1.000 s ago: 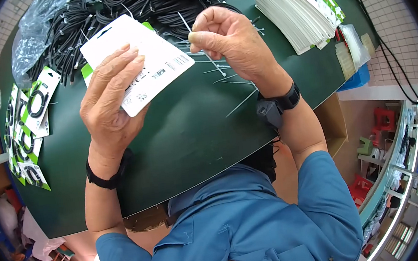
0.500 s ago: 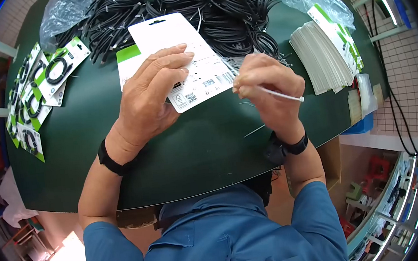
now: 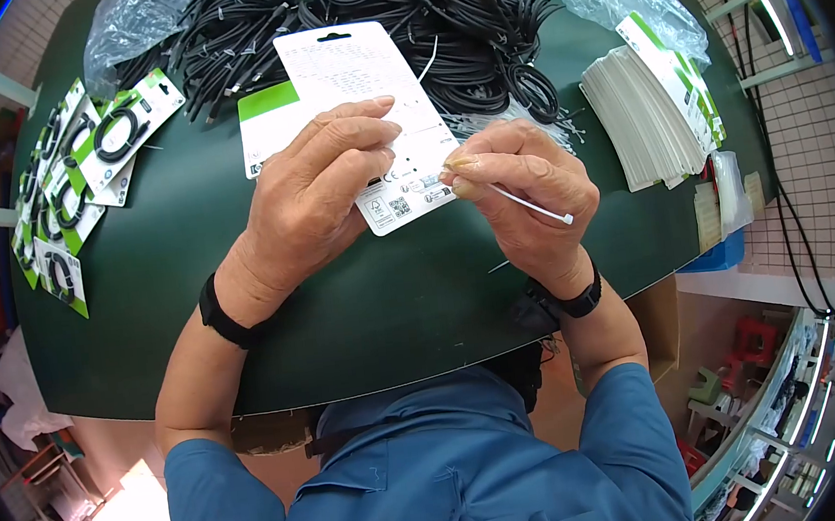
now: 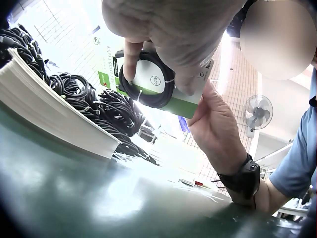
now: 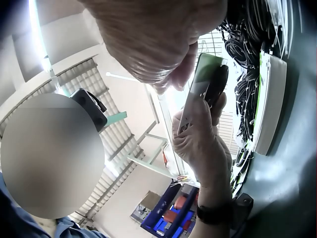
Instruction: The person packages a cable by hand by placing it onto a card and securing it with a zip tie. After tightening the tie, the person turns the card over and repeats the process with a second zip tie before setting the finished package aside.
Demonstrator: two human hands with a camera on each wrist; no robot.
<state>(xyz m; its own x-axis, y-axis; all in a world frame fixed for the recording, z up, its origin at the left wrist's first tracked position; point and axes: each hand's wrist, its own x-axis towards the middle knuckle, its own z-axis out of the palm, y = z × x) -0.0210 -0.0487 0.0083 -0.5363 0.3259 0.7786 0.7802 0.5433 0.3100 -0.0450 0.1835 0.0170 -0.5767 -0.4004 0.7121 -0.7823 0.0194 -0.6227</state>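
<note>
Mid-frame, the left hand point(image 3: 315, 192) holds a printed card point(image 3: 360, 77). The right hand point(image 3: 538, 179) pinches a cable tie point(image 3: 535, 206), possibly touching the card.

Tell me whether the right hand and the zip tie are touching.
Touching. The head view shows the right hand pinching the white zip tie at its fingertips, with the tie's blocky end sticking out past the pinch.

Close wrist views, apparently upward
</note>
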